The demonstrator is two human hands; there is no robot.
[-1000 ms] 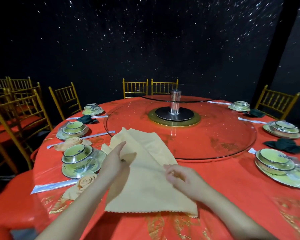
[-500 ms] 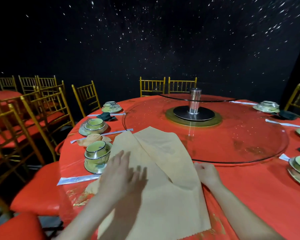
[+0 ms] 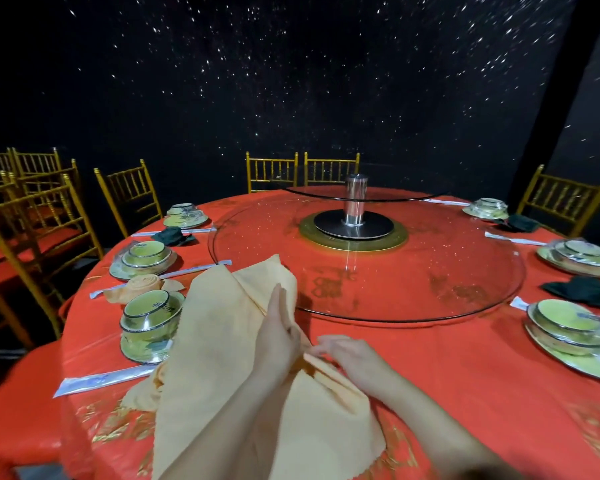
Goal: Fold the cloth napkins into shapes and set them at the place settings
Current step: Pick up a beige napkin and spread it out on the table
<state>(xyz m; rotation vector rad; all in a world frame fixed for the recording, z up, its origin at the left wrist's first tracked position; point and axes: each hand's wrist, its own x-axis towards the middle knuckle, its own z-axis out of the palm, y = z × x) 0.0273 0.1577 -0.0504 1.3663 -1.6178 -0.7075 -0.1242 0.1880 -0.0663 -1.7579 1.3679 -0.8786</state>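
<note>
On the near side of the red table (image 3: 465, 393) the peach napkin (image 3: 215, 358) now has a raised fold on its right. The right hand (image 3: 350, 356) pinches this fold. The left hand (image 3: 278, 336), flat on the left half before, now presses straight-fingered on the middle crease.

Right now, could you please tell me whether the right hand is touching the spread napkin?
Touching. The head view shows the right hand pinching a fold of the spread napkin, with no gap between them.
</note>
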